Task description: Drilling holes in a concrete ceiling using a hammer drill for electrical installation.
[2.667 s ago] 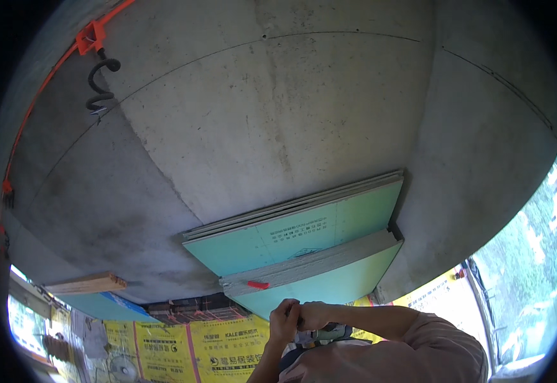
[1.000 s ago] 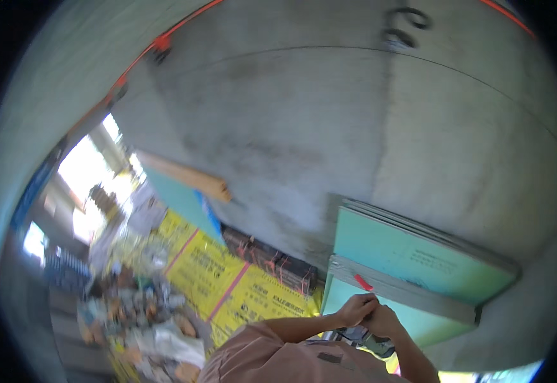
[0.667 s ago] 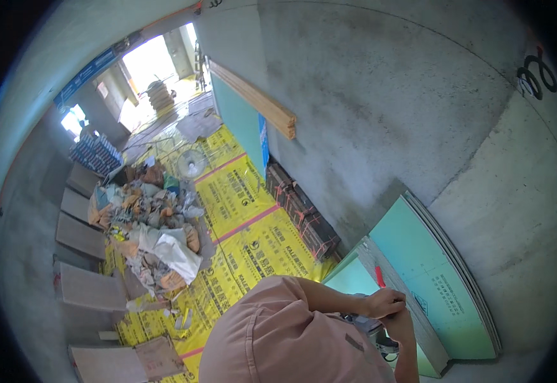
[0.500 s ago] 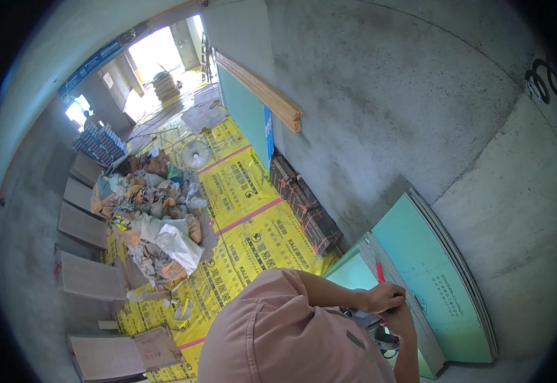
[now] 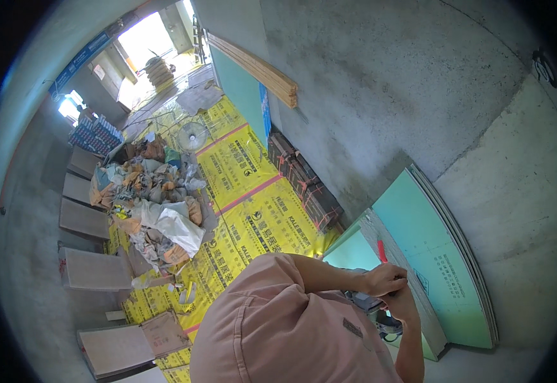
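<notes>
My left hand is closed, its arm bent across in front of my pink shirt. A slim red tool or handle sticks up out of this hand; its lower part is covered by my fingers. Just below, my right hand presses up against the left one with its fingers curled, and what they hold is hidden. Under the two hands is a dark grey object, mostly blocked by my arm. Beside them stand green boards, with a grey board face nearest the hands.
Dark strapped bundles lie along the right wall. Yellow printed sheeting covers the floor. Debris and sacks are heaped at left, near a fan. Panels lean on the left wall. Timber strips rest against a green sheet.
The view has shifted a little, so the hands and boards sit slightly higher in the picture. Both hands stay together around the same spot, with the red tool still upright.
</notes>
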`<action>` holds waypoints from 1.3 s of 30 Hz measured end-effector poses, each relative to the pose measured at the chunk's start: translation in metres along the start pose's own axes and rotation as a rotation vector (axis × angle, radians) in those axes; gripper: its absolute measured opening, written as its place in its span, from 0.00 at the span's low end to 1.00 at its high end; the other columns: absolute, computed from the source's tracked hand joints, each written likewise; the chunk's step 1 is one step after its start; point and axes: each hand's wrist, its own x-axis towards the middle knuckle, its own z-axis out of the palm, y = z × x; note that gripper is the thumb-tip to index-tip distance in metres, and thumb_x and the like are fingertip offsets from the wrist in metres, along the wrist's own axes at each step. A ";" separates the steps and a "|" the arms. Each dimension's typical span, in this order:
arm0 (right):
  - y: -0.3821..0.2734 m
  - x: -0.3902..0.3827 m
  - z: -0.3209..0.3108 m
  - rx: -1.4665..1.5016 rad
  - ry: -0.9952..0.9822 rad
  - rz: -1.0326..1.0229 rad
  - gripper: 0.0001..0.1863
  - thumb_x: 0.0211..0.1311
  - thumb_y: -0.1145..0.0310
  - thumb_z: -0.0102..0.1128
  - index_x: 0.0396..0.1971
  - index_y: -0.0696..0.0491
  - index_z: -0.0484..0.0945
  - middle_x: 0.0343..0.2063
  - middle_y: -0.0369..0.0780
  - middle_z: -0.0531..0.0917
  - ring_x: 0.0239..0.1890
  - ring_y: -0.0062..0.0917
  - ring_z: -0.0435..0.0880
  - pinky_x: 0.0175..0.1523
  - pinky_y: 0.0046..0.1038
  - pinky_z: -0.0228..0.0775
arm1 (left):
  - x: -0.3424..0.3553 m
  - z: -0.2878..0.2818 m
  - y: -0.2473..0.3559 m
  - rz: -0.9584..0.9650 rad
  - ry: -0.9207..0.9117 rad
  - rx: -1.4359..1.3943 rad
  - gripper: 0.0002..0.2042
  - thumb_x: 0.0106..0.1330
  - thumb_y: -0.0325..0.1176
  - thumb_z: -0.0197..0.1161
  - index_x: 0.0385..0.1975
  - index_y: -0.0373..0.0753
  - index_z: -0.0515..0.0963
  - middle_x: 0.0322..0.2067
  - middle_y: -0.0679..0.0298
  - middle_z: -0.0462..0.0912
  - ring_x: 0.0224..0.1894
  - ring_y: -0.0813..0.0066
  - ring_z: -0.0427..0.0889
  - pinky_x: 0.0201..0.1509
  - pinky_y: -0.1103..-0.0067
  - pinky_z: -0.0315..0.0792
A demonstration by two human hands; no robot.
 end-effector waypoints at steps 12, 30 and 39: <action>0.014 -0.002 0.002 -0.203 0.072 -0.078 0.17 0.49 0.60 0.71 0.33 0.58 0.81 0.25 0.48 0.84 0.31 0.41 0.86 0.35 0.37 0.74 | -0.003 0.004 -0.005 -0.013 0.003 0.004 0.16 0.67 0.42 0.53 0.34 0.32 0.76 0.28 0.49 0.79 0.31 0.53 0.80 0.37 0.66 0.72; -0.002 -0.014 0.015 -0.390 0.323 -0.185 0.17 0.48 0.63 0.71 0.33 0.60 0.82 0.27 0.52 0.85 0.36 0.49 0.86 0.35 0.40 0.75 | -0.006 0.003 0.000 -0.032 0.012 -0.026 0.16 0.66 0.42 0.54 0.36 0.32 0.77 0.29 0.50 0.80 0.32 0.56 0.81 0.39 0.67 0.74; -0.003 -0.019 0.017 -0.408 0.357 -0.175 0.19 0.49 0.61 0.71 0.37 0.58 0.81 0.29 0.52 0.85 0.36 0.51 0.85 0.38 0.44 0.75 | -0.009 0.004 0.006 -0.033 0.050 -0.027 0.16 0.65 0.41 0.55 0.36 0.32 0.77 0.29 0.51 0.81 0.32 0.57 0.81 0.38 0.68 0.73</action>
